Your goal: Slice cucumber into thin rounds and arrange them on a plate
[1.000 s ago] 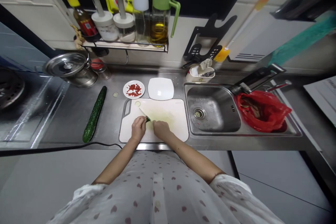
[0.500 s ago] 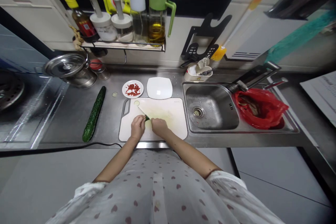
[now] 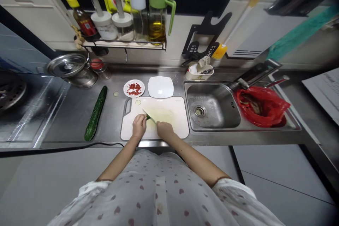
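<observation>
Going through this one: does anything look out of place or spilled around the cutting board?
Yes: a pale round slice, apparently cucumber, lies on the bare steel counter, left of the small white plate. It looks stray because a similar slice sits on the cutting board.

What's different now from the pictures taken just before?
The right hand has drawn the knife slightly right and back toward the person, so its tip sits farther from the pale round slice on the cutting board. Nothing was taken up or let go: the left hand still holds the dark green piece. The cucumber, the plate of red bits and the square plate stayed put.
</observation>
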A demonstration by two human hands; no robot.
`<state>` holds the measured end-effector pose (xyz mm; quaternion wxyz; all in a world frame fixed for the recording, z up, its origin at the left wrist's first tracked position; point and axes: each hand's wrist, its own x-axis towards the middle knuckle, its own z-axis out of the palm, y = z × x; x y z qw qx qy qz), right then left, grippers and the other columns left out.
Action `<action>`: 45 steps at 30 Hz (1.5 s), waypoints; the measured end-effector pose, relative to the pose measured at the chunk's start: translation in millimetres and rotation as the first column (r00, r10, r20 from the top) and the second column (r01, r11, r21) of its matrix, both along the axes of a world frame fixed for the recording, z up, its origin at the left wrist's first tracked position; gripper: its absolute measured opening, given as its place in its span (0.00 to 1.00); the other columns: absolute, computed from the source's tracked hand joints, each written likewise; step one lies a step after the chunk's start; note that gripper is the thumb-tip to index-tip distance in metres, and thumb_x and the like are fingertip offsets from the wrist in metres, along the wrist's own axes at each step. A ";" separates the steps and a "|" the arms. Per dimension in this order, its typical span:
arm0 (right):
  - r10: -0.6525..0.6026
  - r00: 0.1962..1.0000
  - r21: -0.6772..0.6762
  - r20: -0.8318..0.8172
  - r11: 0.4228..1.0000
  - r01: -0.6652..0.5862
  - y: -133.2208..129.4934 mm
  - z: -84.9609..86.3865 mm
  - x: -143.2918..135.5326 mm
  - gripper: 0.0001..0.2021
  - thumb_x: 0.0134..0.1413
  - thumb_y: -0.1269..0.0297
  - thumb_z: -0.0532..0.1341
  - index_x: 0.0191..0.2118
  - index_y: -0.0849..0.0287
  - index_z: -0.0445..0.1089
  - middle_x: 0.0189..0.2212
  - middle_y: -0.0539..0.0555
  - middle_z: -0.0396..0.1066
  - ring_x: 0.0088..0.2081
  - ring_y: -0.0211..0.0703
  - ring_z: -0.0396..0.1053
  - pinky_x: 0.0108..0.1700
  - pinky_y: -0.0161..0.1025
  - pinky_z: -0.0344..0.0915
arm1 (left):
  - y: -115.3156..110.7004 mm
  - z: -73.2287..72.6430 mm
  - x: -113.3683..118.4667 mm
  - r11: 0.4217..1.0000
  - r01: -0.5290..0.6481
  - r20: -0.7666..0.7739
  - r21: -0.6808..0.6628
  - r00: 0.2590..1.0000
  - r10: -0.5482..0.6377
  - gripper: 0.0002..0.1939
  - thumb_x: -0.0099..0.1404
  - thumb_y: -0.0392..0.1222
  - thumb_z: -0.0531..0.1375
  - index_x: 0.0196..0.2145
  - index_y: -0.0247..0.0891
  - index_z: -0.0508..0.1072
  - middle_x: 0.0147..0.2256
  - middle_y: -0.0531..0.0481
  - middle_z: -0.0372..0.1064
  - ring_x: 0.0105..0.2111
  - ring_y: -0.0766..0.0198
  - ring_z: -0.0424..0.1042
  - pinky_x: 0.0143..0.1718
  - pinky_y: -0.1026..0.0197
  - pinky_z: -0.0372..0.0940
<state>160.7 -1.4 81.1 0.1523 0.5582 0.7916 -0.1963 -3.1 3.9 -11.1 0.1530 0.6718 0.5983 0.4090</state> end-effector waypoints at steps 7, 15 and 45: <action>-0.011 1.000 -0.042 0.008 0.999 0.011 -14.4 5.1 15.1 0.13 0.56 0.76 0.49 0.45 0.63 0.65 0.38 0.63 0.74 0.43 0.48 0.72 0.40 0.40 0.65 | -1.2 -1.2 -0.5 1.000 -0.016 -0.011 -0.019 1.000 0.016 0.10 0.67 0.40 0.50 0.36 0.40 0.71 0.37 0.45 0.70 0.40 0.60 0.68 0.44 0.57 0.64; -0.030 0.999 -0.063 0.030 0.998 0.032 -28.1 9.6 26.6 0.13 0.56 0.76 0.51 0.45 0.64 0.66 0.38 0.64 0.73 0.43 0.49 0.72 0.40 0.39 0.64 | -0.9 -1.5 -0.1 1.000 -0.019 -0.005 -0.016 1.000 0.019 0.11 0.67 0.39 0.50 0.36 0.40 0.72 0.36 0.46 0.70 0.40 0.60 0.69 0.44 0.57 0.64; -0.055 0.998 -0.063 -0.041 0.997 0.052 6.5 7.9 -4.0 0.15 0.55 0.76 0.52 0.46 0.63 0.67 0.41 0.62 0.74 0.45 0.46 0.71 0.42 0.37 0.64 | -0.3 -4.2 -0.7 0.999 -0.036 -0.029 0.018 0.999 0.036 0.11 0.68 0.40 0.50 0.39 0.39 0.72 0.36 0.45 0.70 0.40 0.59 0.69 0.43 0.56 0.64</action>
